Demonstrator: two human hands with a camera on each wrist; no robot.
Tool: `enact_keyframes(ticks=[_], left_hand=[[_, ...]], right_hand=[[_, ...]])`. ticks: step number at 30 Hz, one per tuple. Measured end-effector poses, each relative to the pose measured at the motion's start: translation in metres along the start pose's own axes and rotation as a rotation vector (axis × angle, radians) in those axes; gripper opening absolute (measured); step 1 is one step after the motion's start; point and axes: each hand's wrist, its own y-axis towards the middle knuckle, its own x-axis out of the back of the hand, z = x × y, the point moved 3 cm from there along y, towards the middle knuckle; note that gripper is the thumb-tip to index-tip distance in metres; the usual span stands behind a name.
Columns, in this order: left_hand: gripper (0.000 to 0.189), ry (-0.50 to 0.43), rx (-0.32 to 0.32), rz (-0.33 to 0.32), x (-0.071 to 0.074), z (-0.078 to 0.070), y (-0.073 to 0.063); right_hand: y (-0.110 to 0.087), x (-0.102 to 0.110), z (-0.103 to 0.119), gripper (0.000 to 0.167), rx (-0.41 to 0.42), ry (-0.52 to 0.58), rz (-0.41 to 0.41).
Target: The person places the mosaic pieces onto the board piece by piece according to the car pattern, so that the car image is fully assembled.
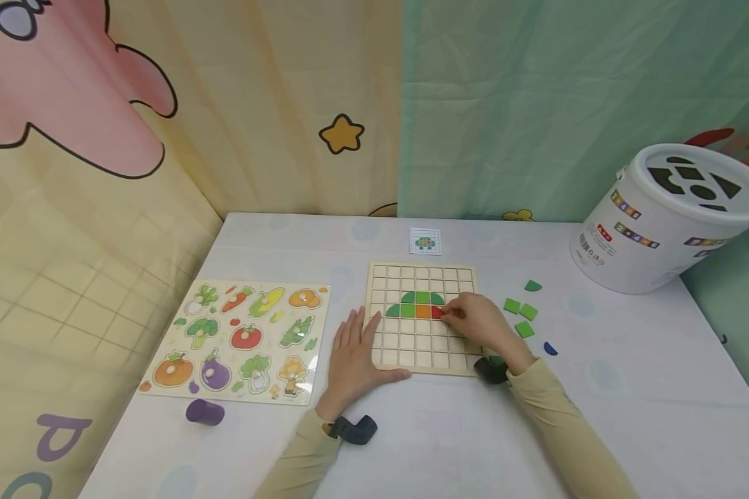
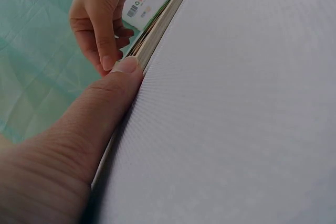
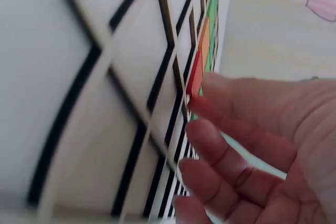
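At the right of the frame, a white plastic bucket point(image 1: 624, 239) bears a barcode, a red label and colourful strips, their print too small to read surely; its lid point(image 1: 707, 179) has shaped cut-outs, the inside hidden. Cream and green printed curtains point(image 1: 256, 104) back the white, faintly spotted tabletop point(image 1: 599, 430). At centre, a pale wooden grid board point(image 1: 423, 358) holds green, orange and red pieces. The right hand point(image 1: 482, 322) pinches the small red piece point(image 1: 436, 312) in its cell; the left hand point(image 1: 351, 357), fingers outspread, rests along the board's left and lower edges.
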Motion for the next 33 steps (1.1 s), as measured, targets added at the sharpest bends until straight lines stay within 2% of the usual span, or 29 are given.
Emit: enact_keyframes(ticks=[3,6,11,15,19,29,33], left_hand=[[0.118,-0.006,0.0,-0.002,0.001,0.0,0.0],[0.118,-0.005,0.0,-0.002,0.001,0.0,0.0],[0.118,-0.003,-0.007,-0.01,0.001,-0.001,0.0],[0.118,0.006,-0.006,-0.008,0.001,-0.001,0.0],[0.118,0.006,0.0,-0.002,0.001,0.0,0.0],[0.118,0.005,-0.001,-0.002,0.0,0.0,0.0],[0.118,0.009,-0.006,-0.009,0.001,-0.001,0.0]], right_hand=[[-0.004,0.005,-0.009,0.015,0.006,0.044,0.002],[-0.01,0.017,-0.02,0.016,-0.037,0.05,-0.047],[-0.02,0.044,-0.044,0.025,-0.189,-0.026,-0.162],[-0.027,0.061,-0.063,0.033,-0.322,-0.059,-0.194],[-0.031,0.072,-0.079,0.038,-0.42,-0.072,-0.178],[-0.026,0.079,-0.102,0.051,-0.49,-0.088,-0.097],[-0.022,0.078,-0.106,0.05,-0.503,-0.097,-0.077]])
